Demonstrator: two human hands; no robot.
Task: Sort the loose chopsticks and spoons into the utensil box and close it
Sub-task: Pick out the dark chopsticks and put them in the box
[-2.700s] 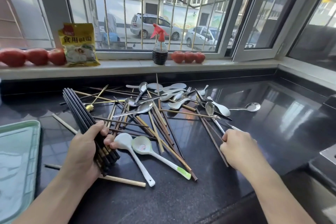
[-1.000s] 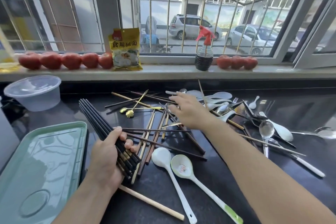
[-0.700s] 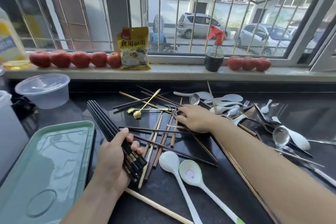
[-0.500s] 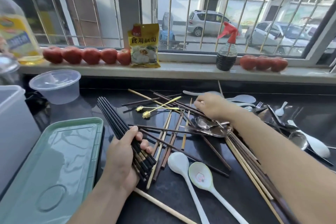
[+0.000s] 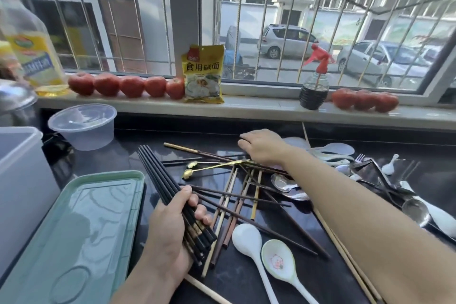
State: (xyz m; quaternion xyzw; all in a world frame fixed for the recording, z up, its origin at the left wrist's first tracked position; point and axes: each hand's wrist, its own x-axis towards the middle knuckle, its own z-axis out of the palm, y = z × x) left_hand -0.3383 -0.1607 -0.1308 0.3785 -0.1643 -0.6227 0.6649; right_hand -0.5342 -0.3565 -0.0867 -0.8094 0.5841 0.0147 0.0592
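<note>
Black chopstick bundle (image 5: 172, 195); pale green tray (image 5: 81, 229); white spoon (image 5: 246, 237); pink-motif green spoon (image 5: 277, 259); red tomatoes (image 5: 128, 85).

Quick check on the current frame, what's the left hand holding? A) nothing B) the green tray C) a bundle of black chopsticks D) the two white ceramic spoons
C: the left hand has its fingers wrapped round a bundle of black chopsticks; the two white ceramic spoons lie untouched on the counter.

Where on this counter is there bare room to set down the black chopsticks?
Bare patches: the green tray itself, and the dark counter between the clear tub and the gold spoons. Crowded: everything right of the left hand, under the right hand.
</note>
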